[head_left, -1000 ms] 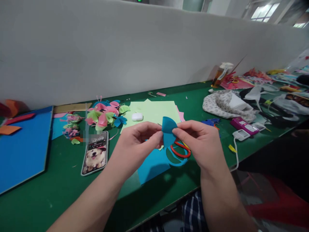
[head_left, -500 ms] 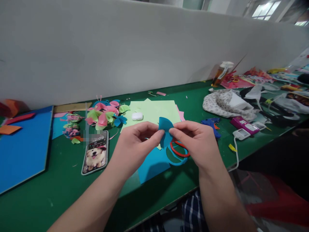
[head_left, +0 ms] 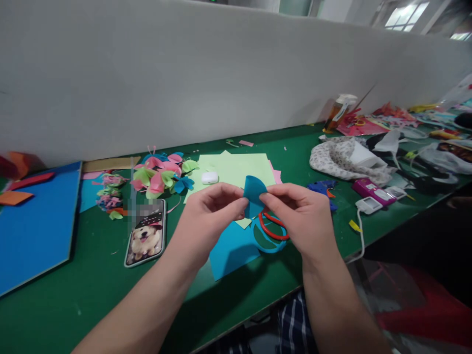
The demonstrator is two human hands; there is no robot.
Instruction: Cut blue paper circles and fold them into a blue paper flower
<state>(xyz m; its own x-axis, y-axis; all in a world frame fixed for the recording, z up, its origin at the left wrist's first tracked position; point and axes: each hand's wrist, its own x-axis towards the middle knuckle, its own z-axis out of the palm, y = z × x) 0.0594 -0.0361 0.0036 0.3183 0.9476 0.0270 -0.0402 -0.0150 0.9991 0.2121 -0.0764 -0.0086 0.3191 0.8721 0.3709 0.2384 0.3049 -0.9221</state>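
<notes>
A small curved piece of teal paper is pinched between both hands above the green table. My left hand grips its left edge with thumb and fingers closed. My right hand pinches its right side, fingers closed too. Under the hands lie a teal paper sheet with a round cut-out and red-handled scissors. A light green sheet lies just beyond.
A phone with a dog picture lies left of my hands, with paper flowers and a white earbud case behind it. A big blue board lies far left. A blue glue gun, floral cloth and gadgets sit right.
The teal piece has bent more tightly between my fingertips and shifted slightly left and up. Both hands stay close together in nearly the same place.
</notes>
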